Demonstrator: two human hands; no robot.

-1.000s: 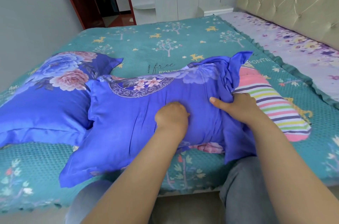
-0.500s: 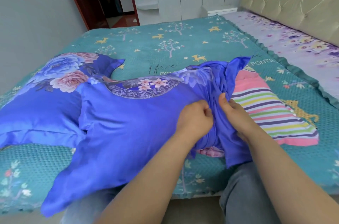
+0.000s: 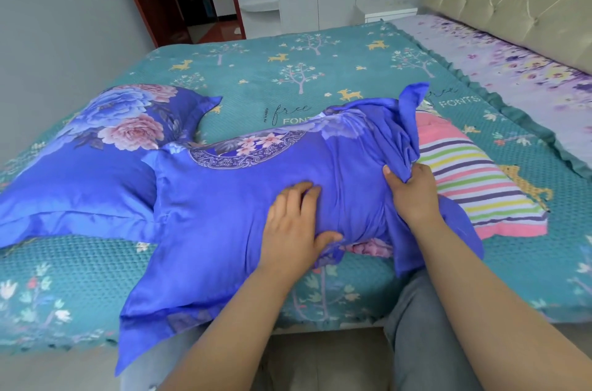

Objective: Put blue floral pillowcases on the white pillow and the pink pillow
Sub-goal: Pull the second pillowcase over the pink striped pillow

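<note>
The pink pillow point(image 3: 474, 185) lay on the bed point(image 3: 320, 70), half sheathed in the pillowcase point(image 3: 243, 198). Its bunched hem was gripped by the right hand point(image 3: 413, 195); the left hand point(image 3: 294, 224) was pressed flat, fingers relaxed. The slippery hem could be lost, judging by its bunching.

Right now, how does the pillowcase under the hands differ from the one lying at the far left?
The near pillowcase is only partly on: the striped pink pillow sticks out of its bunched open end. The left pillowcase shows no pillow. The left hand rests flat on the near one and the right hand grips its edge; the left one lies untouched. Both are blue floral.
</note>
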